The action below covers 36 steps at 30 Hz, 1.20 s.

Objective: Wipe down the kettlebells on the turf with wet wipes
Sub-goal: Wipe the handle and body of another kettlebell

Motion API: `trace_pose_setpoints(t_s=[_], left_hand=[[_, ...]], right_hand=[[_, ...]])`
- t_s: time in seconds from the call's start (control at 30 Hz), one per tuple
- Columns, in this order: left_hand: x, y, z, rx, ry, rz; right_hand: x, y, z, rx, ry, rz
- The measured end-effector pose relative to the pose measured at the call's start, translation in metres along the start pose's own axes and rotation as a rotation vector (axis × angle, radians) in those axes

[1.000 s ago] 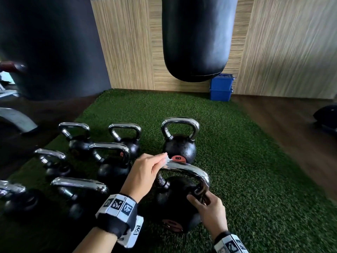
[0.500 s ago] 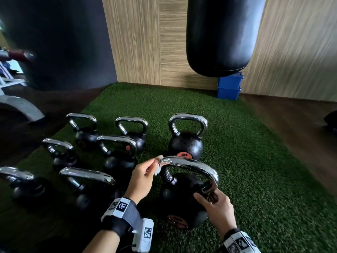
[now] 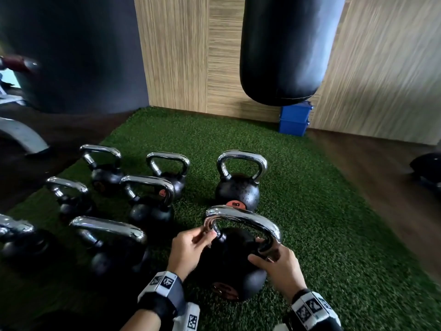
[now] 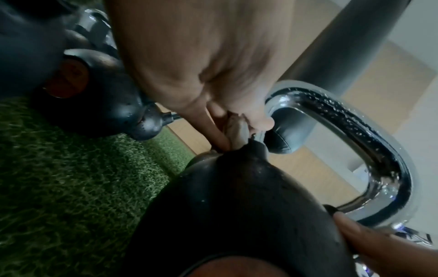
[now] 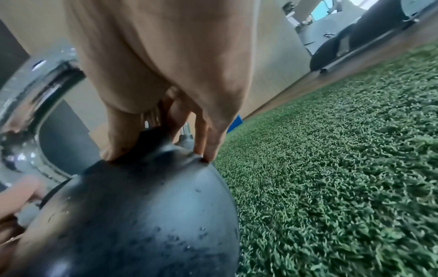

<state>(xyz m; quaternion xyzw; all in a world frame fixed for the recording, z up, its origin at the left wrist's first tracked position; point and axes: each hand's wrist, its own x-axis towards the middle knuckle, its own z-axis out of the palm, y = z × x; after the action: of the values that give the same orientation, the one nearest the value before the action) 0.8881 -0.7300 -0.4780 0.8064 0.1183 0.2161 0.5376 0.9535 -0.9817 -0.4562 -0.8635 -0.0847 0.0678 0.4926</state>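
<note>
The nearest kettlebell (image 3: 229, 266) is black with a chrome handle (image 3: 245, 217) and stands on the green turf (image 3: 322, 235). My left hand (image 3: 207, 235) pinches a small crumpled wet wipe (image 4: 234, 129) against the foot of the handle's left leg, where it meets the body (image 4: 237, 206). My right hand (image 3: 259, 250) grips the foot of the right leg. In the right wrist view its thumb (image 5: 116, 146) and fingers (image 5: 208, 146) straddle that joint on the ball (image 5: 142, 215). Water droplets dot the handle (image 4: 379, 150).
Several more chrome-handled kettlebells stand to the left and behind, the closest being one with an orange label (image 3: 236, 192) and one at the left (image 3: 112, 247). A black punching bag (image 3: 284, 48) hangs ahead above blue bins (image 3: 294, 120). Wooden floor (image 3: 381, 175) borders the turf on the right.
My left hand has slid with the wipe from the top left bend of the handle down its left leg to the body. My right hand has kept its hold.
</note>
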Motion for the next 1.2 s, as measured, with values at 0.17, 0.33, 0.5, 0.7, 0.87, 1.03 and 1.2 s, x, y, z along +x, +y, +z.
trace_pose_setpoints(t_s=[0.17, 0.33, 0.5, 0.7, 0.87, 1.03, 1.2], left_hand=[[0.012, 0.023, 0.003, 0.225, 0.092, 0.013], [0.044, 0.047, 0.023, 0.438, -0.024, 0.077], [0.063, 0.069, 0.04, 0.474, -0.204, 0.179], [0.081, 0.068, 0.024, 0.338, -0.547, 0.11], [0.072, 0.06, 0.028, 0.409, -0.413, 0.148], [0.083, 0.086, 0.031, 0.4, -0.382, 0.095], [0.082, 0.095, 0.032, 0.311, -0.33, 0.076]], right_hand=[[-0.011, -0.007, -0.016, -0.147, -0.042, -0.081], [-0.031, -0.006, -0.021, -0.313, -0.161, -0.371], [-0.037, -0.02, 0.008, -0.293, -0.19, -0.44], [0.005, -0.027, 0.03, -0.179, -0.055, -0.116], [0.019, -0.015, 0.05, -0.108, -0.098, 0.0], [0.022, -0.012, 0.046, -0.055, -0.133, 0.013], [0.021, -0.011, 0.046, -0.045, -0.108, 0.022]])
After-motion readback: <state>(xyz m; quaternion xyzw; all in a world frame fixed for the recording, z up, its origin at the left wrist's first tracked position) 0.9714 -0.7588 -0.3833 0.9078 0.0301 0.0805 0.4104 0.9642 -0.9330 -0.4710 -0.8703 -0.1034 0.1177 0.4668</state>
